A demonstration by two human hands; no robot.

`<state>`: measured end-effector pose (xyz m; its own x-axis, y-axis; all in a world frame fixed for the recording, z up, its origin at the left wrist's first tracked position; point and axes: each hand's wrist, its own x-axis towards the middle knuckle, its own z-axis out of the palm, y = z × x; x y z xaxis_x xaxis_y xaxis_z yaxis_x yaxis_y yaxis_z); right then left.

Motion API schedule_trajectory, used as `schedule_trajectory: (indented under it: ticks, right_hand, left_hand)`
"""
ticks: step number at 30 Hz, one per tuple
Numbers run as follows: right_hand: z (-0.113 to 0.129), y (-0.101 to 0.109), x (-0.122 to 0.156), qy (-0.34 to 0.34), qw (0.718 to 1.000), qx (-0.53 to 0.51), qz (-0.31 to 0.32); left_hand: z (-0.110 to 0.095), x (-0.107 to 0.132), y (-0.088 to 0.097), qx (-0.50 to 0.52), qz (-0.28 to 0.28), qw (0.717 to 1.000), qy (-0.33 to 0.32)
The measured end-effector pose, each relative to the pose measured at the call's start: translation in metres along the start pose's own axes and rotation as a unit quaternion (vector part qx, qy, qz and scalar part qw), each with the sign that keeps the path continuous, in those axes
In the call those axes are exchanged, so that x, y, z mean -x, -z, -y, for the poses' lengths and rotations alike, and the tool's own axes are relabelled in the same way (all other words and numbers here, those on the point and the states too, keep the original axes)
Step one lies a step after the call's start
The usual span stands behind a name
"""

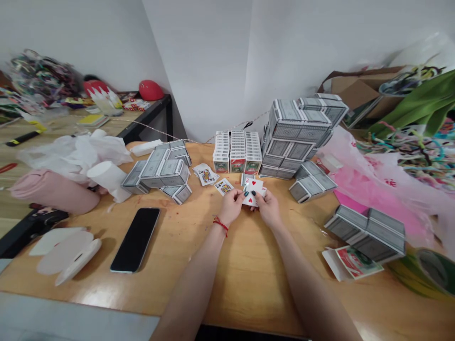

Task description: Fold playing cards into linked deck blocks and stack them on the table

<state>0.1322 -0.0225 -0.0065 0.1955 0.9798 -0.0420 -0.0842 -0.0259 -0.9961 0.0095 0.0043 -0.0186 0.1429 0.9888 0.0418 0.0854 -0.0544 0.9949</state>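
Note:
Both my hands meet over the middle of the table around a few playing cards [253,185], a two of hearts on top and an ace corner behind it. My left hand [232,204], with a red string bracelet at the wrist, pinches the cards' left edge. From the right, my right hand [267,206] grips them with its thumb on the face. Just beyond my left hand lies a face-up king card [223,186]. Farther left is a small loose pile of cards [205,174]. Behind the hands stand rows of card boxes [237,151].
Wrapped grey card packs form a tall stack [296,137] at back right and smaller stacks at left [163,168] and right [368,232]. A phone [135,240] lies left, near a pink roll [55,191]. An opened card box [357,261] and green tape [426,272] sit front right.

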Motion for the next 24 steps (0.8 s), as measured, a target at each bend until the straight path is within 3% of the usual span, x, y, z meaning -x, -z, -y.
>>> schedule_trajectory:
  ticks: [5, 14, 21, 24]
  right_hand:
    - [-0.004, 0.0, -0.001, 0.012, 1.0, 0.011, 0.016]
    - [-0.006, 0.003, -0.001, 0.007, 0.999, 0.016, 0.033]
    - [-0.004, 0.01, 0.001, -0.001, 0.997, 0.025, 0.073]
    - [-0.005, 0.01, 0.001, -0.01, 0.995, 0.031, 0.095]
  left_hand:
    - [0.003, 0.004, -0.004, -0.002, -0.006, 1.0, -0.029]
    - [0.0, 0.004, -0.005, 0.002, 0.014, 1.0, -0.018]
    - [-0.015, 0.0, 0.012, 0.057, 0.116, 0.991, 0.034]
    - [-0.019, -0.002, 0.019, 0.106, 0.123, 0.984, 0.072]
